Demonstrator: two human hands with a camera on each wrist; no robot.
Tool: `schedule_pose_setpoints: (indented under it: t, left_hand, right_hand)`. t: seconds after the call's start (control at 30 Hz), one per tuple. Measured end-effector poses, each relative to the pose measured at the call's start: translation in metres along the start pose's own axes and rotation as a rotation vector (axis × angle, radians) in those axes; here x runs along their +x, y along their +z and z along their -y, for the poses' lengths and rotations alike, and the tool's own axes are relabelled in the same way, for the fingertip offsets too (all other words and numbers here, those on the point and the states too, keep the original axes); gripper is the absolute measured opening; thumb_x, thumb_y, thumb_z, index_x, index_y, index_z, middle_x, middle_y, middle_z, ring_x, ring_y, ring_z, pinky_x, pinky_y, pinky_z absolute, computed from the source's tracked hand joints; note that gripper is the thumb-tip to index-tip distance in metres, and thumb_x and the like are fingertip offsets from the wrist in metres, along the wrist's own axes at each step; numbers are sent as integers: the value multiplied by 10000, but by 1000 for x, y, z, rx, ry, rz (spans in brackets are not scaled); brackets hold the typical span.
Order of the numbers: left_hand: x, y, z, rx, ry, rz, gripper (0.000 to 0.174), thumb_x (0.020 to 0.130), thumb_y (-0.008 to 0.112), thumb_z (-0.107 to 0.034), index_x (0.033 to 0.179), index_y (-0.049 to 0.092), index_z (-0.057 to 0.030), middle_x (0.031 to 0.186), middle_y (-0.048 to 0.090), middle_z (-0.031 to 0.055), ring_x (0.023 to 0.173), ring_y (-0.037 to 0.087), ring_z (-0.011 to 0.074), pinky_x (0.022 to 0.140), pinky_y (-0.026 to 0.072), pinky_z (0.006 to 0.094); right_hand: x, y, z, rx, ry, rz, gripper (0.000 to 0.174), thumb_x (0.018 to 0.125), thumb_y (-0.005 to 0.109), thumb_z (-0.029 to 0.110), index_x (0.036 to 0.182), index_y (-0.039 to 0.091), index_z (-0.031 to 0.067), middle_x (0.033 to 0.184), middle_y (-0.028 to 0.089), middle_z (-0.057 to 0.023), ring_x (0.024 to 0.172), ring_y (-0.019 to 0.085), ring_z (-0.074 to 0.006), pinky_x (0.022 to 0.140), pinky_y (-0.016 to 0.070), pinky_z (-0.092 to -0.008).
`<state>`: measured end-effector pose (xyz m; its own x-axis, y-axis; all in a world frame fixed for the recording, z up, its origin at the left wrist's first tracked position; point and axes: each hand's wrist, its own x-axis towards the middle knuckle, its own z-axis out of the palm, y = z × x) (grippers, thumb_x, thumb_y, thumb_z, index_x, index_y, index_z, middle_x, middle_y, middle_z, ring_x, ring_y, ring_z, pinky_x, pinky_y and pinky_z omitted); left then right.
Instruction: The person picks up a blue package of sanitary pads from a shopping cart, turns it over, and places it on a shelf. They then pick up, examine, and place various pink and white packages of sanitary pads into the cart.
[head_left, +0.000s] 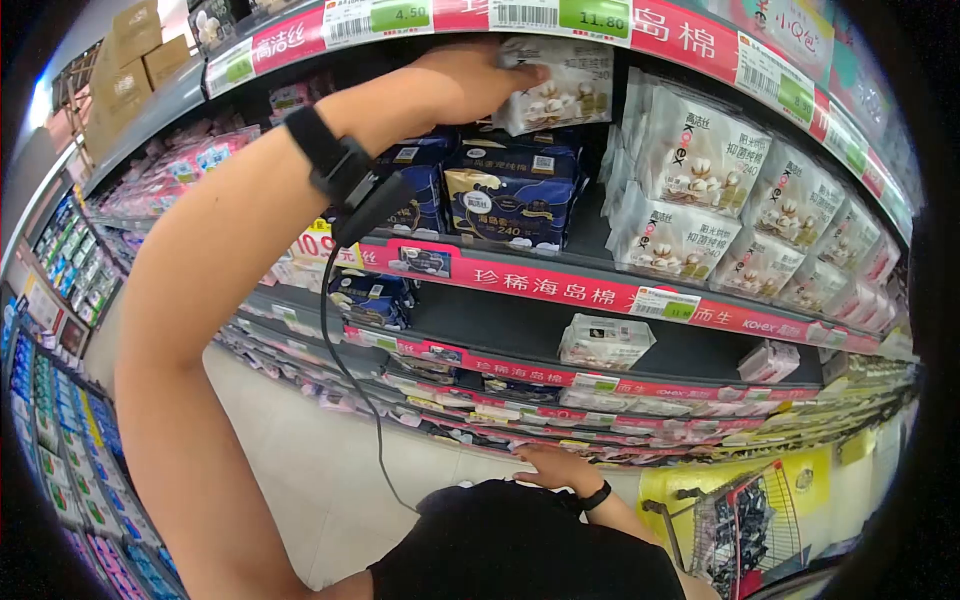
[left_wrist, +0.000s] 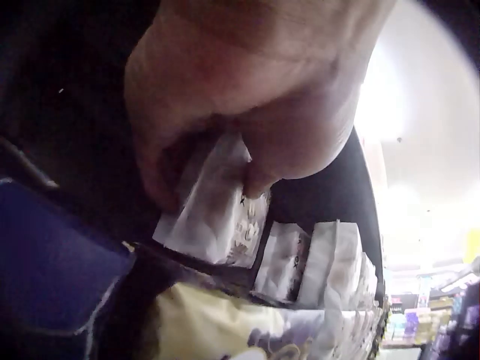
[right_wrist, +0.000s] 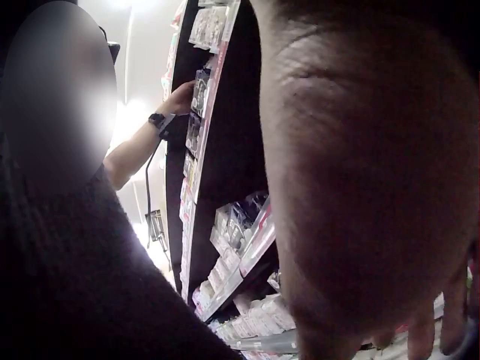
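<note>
A person's left hand (head_left: 465,84) pinches a white cotton-print sanitary-pad pack (head_left: 562,92), thumb on its printed front, just above navy sanitary-pad packs (head_left: 510,195); whether they touch is hard to tell. Gripping at the shelf appears the step in hand, and the next move calls for a steady pinch beneath the upper shelf rail (head_left: 690,38). Similar Kotex packs (head_left: 705,150) stand to the right. Below, the right hand (head_left: 555,466) holds nothing, fingers loosely extended.

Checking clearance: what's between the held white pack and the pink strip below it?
In the head view, dark blue packs show between the white pack and the pink strip.
</note>
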<state>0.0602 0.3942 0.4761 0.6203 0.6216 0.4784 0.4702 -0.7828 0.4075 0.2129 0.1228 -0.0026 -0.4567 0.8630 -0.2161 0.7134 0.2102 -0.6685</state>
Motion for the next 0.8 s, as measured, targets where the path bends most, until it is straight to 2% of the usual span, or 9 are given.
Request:
schedule_pose_setpoints:
  t: [0.07, 0.1, 0.2, 0.23, 0.43, 0.5, 0.57, 0.63, 0.8]
  left_hand:
    - [21, 8, 3, 10, 2, 93, 618, 947, 619, -486, 1396, 532, -70, 1323, 616, 172, 1167, 586, 249, 997, 434, 371]
    - [24, 11, 0, -87, 49, 127, 588, 967, 596, -459, 1408, 520, -77, 1383, 573, 189, 1253, 549, 278, 1047, 406, 388]
    - [59, 37, 13, 97, 199, 25, 575, 963, 555, -503, 1351, 576, -79, 1190, 675, 200, 1090, 647, 319, 925, 478, 409]
    - [64, 40, 12, 119, 226, 16, 543, 985, 555, -420, 1392, 534, -61, 1251, 649, 197, 1108, 643, 312, 947, 481, 396]
    - [72, 23, 20, -428, 350, 271, 250, 887, 566, -180, 1058, 675, -34, 1006, 708, 143, 884, 635, 253, 805, 503, 370]
    - [58, 13, -11, 109, 635, -178, 192, 865, 584, -156, 969, 694, -36, 890, 710, 145, 786, 647, 273, 692, 521, 387]
    - [49, 9, -30, 159, 494, -194, 191, 861, 594, -162, 972, 692, -41, 912, 705, 170, 825, 661, 274, 726, 522, 396]
    - [87, 31, -30, 332, 498, -158, 224, 842, 620, -174, 1006, 701, -46, 998, 712, 197, 921, 689, 289, 798, 523, 440]
    - [113, 51, -28, 178, 521, -63, 238, 860, 613, -188, 1037, 687, -47, 1022, 704, 193, 942, 683, 286, 805, 528, 443]
  right_hand:
    - [1, 10, -2, -72, -22, -40, 551, 943, 597, 452, 1306, 516, 45, 1183, 630, -235, 1135, 587, -405, 951, 473, -478]
    - [0, 14, -2, -79, -14, -50, 553, 944, 599, 448, 1310, 515, 43, 1183, 630, -234, 1130, 591, -401, 950, 475, -475]
    - [-2, 12, 13, 3, 96, -1, 551, 951, 609, 425, 1337, 518, 42, 1200, 634, -197, 1128, 604, -363, 958, 477, -439]
    - [-3, 10, 17, 47, 147, 25, 551, 955, 613, 416, 1349, 520, 43, 1209, 637, -180, 1129, 609, -346, 962, 476, -423]
    - [-17, 18, 20, 42, 195, -107, 534, 949, 626, 405, 1331, 536, 43, 1145, 658, -185, 1073, 632, -346, 908, 502, -424]
    - [-21, 18, 19, 43, 224, -113, 542, 950, 625, 406, 1344, 530, 46, 1139, 661, -188, 1063, 636, -347, 904, 504, -424]
    - [-26, 24, 12, 42, 238, -116, 549, 953, 622, 409, 1358, 524, 53, 1131, 665, -191, 1051, 640, -351, 899, 507, -425]
    - [-29, 28, 7, 59, 242, -125, 563, 947, 619, 429, 1335, 524, 33, 1133, 661, -203, 1063, 631, -361, 903, 503, -435]
    - [-33, 28, 12, 63, 274, -119, 574, 944, 618, 449, 1318, 532, 22, 1126, 662, -215, 1058, 630, -369, 903, 502, -441]
